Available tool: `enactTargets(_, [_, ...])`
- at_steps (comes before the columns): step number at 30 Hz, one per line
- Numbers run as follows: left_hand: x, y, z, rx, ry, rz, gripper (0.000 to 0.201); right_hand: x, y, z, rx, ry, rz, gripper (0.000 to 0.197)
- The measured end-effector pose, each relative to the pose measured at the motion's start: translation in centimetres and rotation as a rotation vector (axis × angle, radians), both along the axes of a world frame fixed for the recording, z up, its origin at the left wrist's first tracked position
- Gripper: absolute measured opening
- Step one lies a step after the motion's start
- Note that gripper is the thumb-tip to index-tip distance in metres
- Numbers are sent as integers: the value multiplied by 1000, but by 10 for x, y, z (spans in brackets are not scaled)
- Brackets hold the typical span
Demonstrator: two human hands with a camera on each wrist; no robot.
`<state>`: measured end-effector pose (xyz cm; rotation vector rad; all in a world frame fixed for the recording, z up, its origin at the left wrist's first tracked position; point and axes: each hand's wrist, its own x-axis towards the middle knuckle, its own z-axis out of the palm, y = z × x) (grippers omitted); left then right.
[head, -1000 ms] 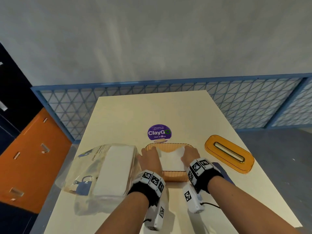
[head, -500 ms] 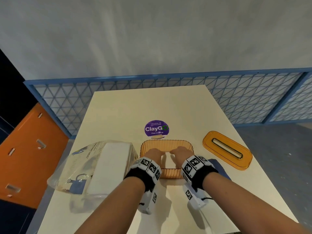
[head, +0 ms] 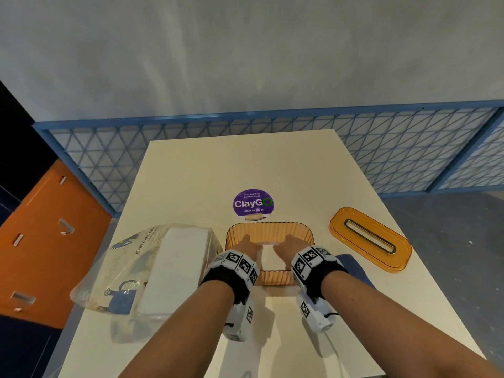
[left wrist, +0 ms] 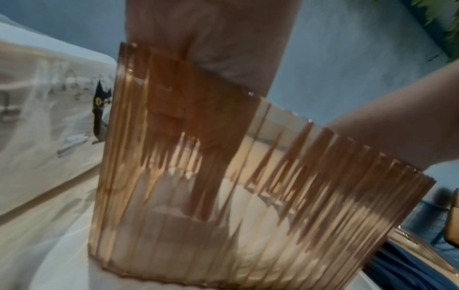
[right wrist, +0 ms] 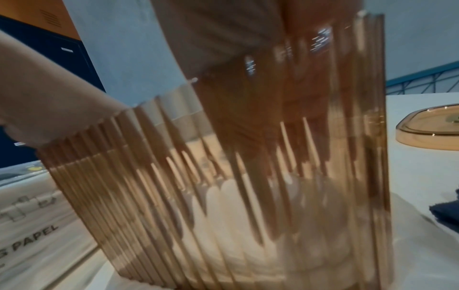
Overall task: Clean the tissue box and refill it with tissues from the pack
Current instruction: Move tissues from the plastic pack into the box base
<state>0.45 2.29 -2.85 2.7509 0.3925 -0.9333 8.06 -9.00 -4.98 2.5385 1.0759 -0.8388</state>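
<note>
The orange ribbed tissue box (head: 272, 278) stands open on the table, just in front of me. A white stack of tissues (head: 268, 256) lies inside it. My left hand (head: 246, 245) and right hand (head: 289, 245) both reach down into the box and press on the stack. In the left wrist view my left hand (left wrist: 211, 49) goes over the rim of the box (left wrist: 323, 215). Its fingers show through the wall, straight, on the tissues. The right wrist view shows my right hand (right wrist: 223, 39) the same way behind the ribbed box (right wrist: 347, 176). The fingertips themselves are blurred by the ribs.
The orange lid (head: 369, 238) with its slot lies to the right of the box. A clear tissue pack (head: 163, 268) with a white stack lies to the left. A blue cloth (head: 351, 264) sits behind my right wrist. A purple sticker (head: 253, 204) is beyond the box.
Both hands have moved from the sides of the tissue stack toward the middle and sunk deeper into the box. The stack now lies lower inside.
</note>
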Motion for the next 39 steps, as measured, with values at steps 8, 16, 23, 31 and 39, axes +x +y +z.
enactTargets(8, [-19,4,33,-224,-530,254,42,1,-11,43,367,-58,-161,38])
enactTargets(16, [-105,45,14,-31,-753,731,42,-19,-57,51,669,-256,-412,38])
enactTargets(23, [-117,43,-11,199,-535,674,47,-15,-57,28,595,-95,-509,52])
enactTargets(31, [-114,39,-6,209,-557,661,30,-16,-57,31,527,-88,-487,57])
enactTargets(39, [-115,33,5,353,-451,508,29,-14,-57,36,457,-57,-479,56])
